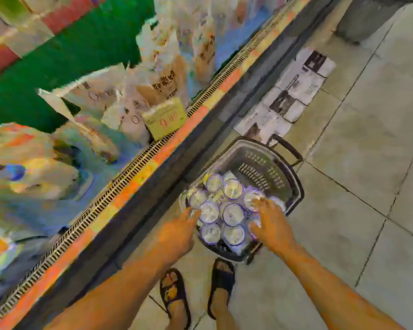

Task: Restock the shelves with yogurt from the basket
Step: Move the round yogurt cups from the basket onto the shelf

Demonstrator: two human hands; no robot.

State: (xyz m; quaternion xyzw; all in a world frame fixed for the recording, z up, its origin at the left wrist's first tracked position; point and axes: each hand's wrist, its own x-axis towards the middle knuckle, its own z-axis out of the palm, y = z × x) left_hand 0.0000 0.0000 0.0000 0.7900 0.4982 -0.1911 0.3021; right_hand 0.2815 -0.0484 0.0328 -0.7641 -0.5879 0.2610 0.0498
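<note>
Head view looks down at a tiled floor (pixel 367 163) on your right and a long chilled shelf (pixel 57 96) running diagonally on your left. The shelf's picture is smeared with false colour; pale cartons (pixel 162 75) stand on it behind a slotted front rail (pixel 134 167). A grey bin (pixel 367 15) sits at the top right corner, and printed paper sheets (pixel 293 91) lie on the floor beside the shelf base. Just below them, on the floor and close to the shelf, stands the dark plastic basket (pixel 293 184), its handle folded down at the far end. Both your bare forearms reach down into its near half. Your left hand (pixel 177 232) comes in at the left rim, its fingers (pixel 193 214) stretched out fairly straight with the tips at the leftmost cups. Your right hand (pixel 272 225) lies over the right side of the load, its fingers (pixel 262 203) spread wide and the thumb held apart; blur hides whether they have closed round a cup. The yogurt cups (pixel 233 214) stand upright and packed together in the near half of the basket, foil lids up, most of them between your two hands. The far half shows bare slotted wall. A yellow price tag (pixel 165 117) leans at the shelf front. Your feet in dark sandals (pixel 174 294) stand just short of the basket.
</note>
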